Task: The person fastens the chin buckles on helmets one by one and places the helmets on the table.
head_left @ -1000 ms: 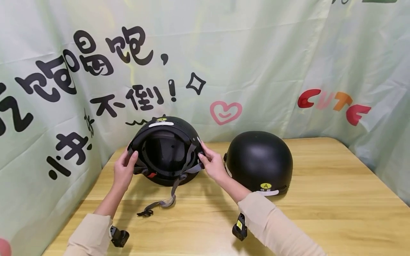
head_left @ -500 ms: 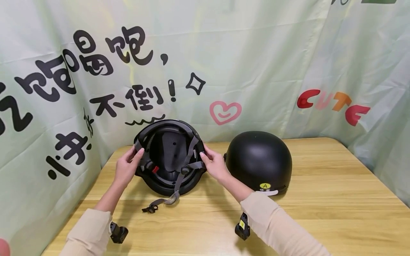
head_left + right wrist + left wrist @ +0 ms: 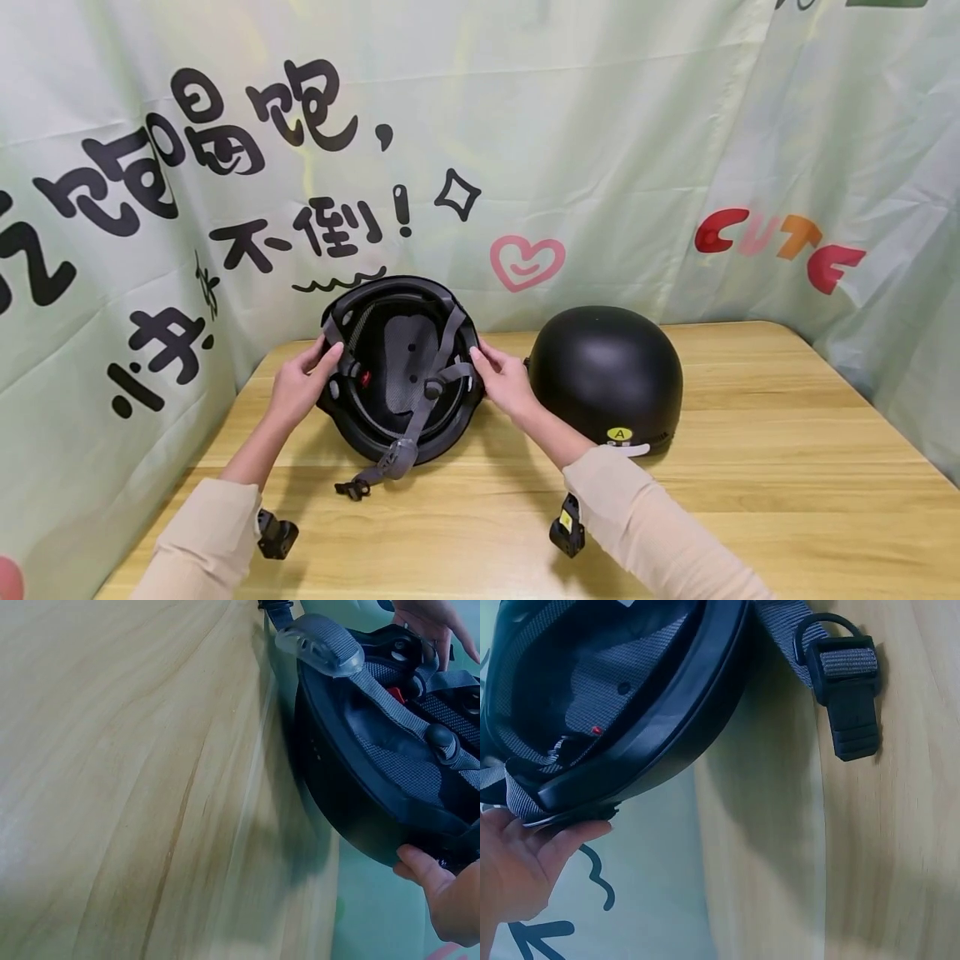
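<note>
In the head view, a black helmet [image 3: 409,358] is tipped so that its padded inside faces the camera. The left hand [image 3: 302,385] grips its left edge, thumb on the rim; the right hand [image 3: 507,385] grips the right edge likewise. A grey strap [image 3: 420,417] crosses the opening, and its black buckle [image 3: 352,488] hangs at the lower left. The left wrist view shows that buckle [image 3: 853,697] beside the helmet [image 3: 697,712]. Fingers behind the shell are partly hidden. In the right wrist view, a thumb presses on the helmet's shell [image 3: 345,787].
A second black helmet [image 3: 606,375], dome up with a yellow "A" sticker, stands right of the held one, close to the right forearm. Both are at a wooden table [image 3: 780,467]. A printed pale green curtain [image 3: 600,150] hangs behind and at the sides.
The held helmet has tilted from showing its front edge and stickers to showing its inside fully. Both hands have shifted slightly right with it, still gripping. The second helmet has not moved.
</note>
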Available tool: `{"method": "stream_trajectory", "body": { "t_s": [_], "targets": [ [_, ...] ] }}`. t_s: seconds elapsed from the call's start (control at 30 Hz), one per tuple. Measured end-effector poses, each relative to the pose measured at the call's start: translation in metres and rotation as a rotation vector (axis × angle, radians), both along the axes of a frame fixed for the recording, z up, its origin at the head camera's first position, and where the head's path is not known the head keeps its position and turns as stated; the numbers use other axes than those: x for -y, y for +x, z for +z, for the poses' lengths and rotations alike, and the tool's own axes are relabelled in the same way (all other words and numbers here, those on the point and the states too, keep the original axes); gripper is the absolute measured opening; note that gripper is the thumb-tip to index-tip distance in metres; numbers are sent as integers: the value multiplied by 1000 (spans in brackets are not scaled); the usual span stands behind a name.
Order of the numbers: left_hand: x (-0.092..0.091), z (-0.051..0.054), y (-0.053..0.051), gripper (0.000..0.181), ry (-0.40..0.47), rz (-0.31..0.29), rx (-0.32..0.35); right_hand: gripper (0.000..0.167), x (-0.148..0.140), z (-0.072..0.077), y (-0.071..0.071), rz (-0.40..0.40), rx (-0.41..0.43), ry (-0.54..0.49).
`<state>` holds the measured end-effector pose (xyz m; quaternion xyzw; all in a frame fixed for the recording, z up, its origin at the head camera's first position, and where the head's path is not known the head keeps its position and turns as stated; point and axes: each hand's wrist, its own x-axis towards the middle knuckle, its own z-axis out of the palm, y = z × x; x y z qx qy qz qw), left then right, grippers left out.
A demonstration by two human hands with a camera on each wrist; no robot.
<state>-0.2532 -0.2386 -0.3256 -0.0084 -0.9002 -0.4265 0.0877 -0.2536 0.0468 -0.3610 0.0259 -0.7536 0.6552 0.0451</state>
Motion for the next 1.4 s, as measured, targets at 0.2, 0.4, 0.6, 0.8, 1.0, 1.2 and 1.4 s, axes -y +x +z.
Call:
{"method": "stream_trajectory", "body": {
  "t_s": [0.2, 0.4, 0.6, 0.8, 1.0, 1.2, 1.4],
  "targets": [
    [3, -1, -1, 64, 1, -3, 14, 51, -3, 1, 2, 81, -45, 7],
    [4, 2, -3, 69, -46, -15, 59, 61, -8, 0, 2, 146, -94, 59],
    [6, 1, -4, 72, -118, -50, 94, 67, -8, -1, 0, 166, -59, 0],
    [9, -2, -5, 73, -121, -75, 112, 66, -7, 1, -1, 132, -54, -21],
    [7, -4, -4, 74, -129, -69, 112, 62, -5, 8, -1, 61, -28, 25],
    [3, -8, -6, 74, -158, -68, 88, 56, -3, 14, -3, -5, -35, 66],
    [1, -13, -6, 78, -142, -34, 39, 56, -2, 18, -5, -15, -37, 145]
  ]
}}
